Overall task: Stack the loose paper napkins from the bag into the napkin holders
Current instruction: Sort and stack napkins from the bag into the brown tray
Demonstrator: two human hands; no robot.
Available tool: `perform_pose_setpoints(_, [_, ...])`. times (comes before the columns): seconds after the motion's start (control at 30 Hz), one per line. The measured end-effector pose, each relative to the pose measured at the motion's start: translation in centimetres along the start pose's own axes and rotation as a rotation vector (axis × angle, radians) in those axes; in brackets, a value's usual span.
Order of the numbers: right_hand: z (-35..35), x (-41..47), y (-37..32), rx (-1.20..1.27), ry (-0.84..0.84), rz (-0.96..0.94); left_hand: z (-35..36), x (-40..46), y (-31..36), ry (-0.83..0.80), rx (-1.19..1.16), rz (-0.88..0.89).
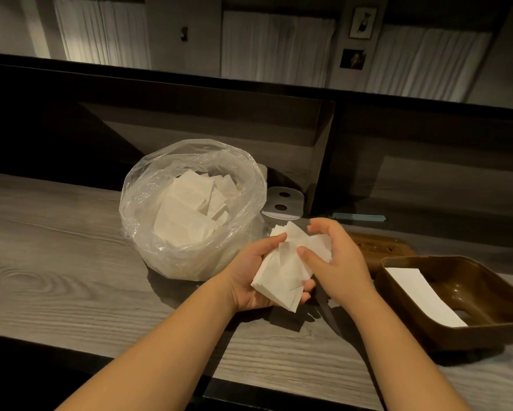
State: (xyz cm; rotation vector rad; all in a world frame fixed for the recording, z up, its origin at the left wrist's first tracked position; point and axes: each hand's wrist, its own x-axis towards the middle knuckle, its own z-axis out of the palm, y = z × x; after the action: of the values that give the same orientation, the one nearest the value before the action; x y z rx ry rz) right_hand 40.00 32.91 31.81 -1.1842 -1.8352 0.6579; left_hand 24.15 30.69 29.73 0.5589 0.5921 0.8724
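Head view has us looking down at a grey wood-grain desk (pixel 56 247) with both hands busy in the middle. Our left hand (pixel 250 280) cups a messy bunch of napkins (pixel 281 274) from underneath, fingers curled up around the far side and thumb on top, so the bunch sits in the palm like a little shelf. Our right hand (pixel 336 256) comes in from the other side with its fingers bent around the upper edge and the thumb pressing on the face of the pile. Looks to us like we're squaring the corners up, since they're fanned out in all directions and wouldn't drop in flat like that.

The clear plastic bag (pixel 190 209) sits just behind the hands, mouth wide open and with plenty of loose napkins inside, so grabbing more is easy. The brown napkin holder (pixel 471 295) is off to the right near the desk edge, with one white napkin (pixel 421 295) lying in it at a slant. Behind it there's another brown piece (pixel 379 247), maybe a lid or second holder, hard to tell. So we'd guess the filling has barely begun.
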Motion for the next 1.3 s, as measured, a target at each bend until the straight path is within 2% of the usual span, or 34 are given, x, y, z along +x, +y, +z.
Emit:
perform_pose_setpoints(0.1, [-0.1,-0.1,0.1,0.066,-0.026,0.024,-0.2,0.1,0.2,-0.035,-0.007,-0.004])
perform_pose_setpoints(0.17, [-0.1,-0.1,-0.1,0.121,0.016,0.048,-0.2,0.1,0.2,-0.063,-0.011,-0.002])
perform_pose_setpoints(0.23, [-0.4,0.1,-0.3,0.253,0.064,0.149,-0.2,-0.1,0.2,-0.080,-0.015,0.015])
perform_pose_setpoints(0.3, [-0.9,0.2,-0.2,0.376,0.037,0.250,-0.4,-0.1,0.2,-0.091,-0.036,0.035])
perform_pose_setpoints(0.37, [-1.2,0.1,-0.1,0.387,0.026,0.241,-0.6,-0.1,0.2,-0.101,-0.045,0.041])
perform_pose_setpoints(0.53, [-2.1,-0.2,-0.5,0.479,0.144,0.092,-0.4,-0.1,0.1,-0.137,-0.038,0.042])
perform_pose_setpoints(0.6, [-2.6,-0.2,-0.8,0.577,0.102,0.053,-0.5,0.0,0.1,-0.102,-0.046,0.050])
perform_pose_setpoints(0.73, [-3.1,-0.5,-1.1,0.767,-0.098,0.073,-0.2,0.0,0.2,0.031,-0.010,0.087])
perform_pose_setpoints(0.8, [-2.7,-0.5,-1.2,0.731,-0.191,0.076,0.0,0.0,0.1,0.038,0.011,0.060])
perform_pose_setpoints(0.87, [-2.0,-0.5,-1.3,0.587,-0.190,0.044,0.1,-0.1,0.0,-0.006,0.031,0.020])
perform_pose_setpoints(0.97, [-0.9,-0.3,-1.1,0.464,-0.128,0.003,0.0,0.0,0.0,-0.064,0.043,-0.038])
perform_pose_setpoints(1.2, [0.2,-0.2,-0.3,0.327,0.003,-0.021,0.3,-0.2,0.1,-0.003,0.046,-0.005])
perform_pose_setpoints(1.3, [0.0,-0.5,-0.3,0.076,0.124,-0.150,0.4,0.0,0.1,0.027,0.015,0.025])
